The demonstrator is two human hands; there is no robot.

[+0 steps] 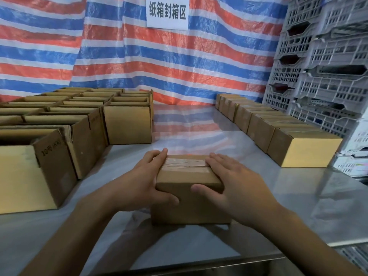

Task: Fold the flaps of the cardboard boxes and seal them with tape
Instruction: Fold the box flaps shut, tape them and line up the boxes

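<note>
A small cardboard box [187, 176] is sitting near the front middle of a shiny steel table [298, 206], directly before the person. Its top flaps are lying shut, and a strip of clear tape [185, 163], wrinkled and glinting, is running from side to side along the seam on top. The brown walls are looking plain and unmarked from this side.

The left hand [139, 182] is clasping the box's left end: its fingers [159, 156] are reaching up along the left side to the far top edge, and its thumb [169, 198] is pressing on the near face. The right hand [237, 184] is wrapping the right end in the same way, with its fingers [217, 159] lying spread over the right part of the top, their tips touching the end of the tape, and its thumb [203, 189] bearing on the near face. The two hands are staying apart, the box clamped between them, and both bare forearms are stretching in from the bottom of the view.

On the left of the table a block of open boxes [79, 120] is standing with flaps up. Along the right a row of sealed boxes [278, 134] is lining the edge, close beside stacked grey plastic crates [328, 66]. Behind, a red, white and blue striped tarpaulin [179, 66] is hanging with a white paper sign [167, 11] on it.
</note>
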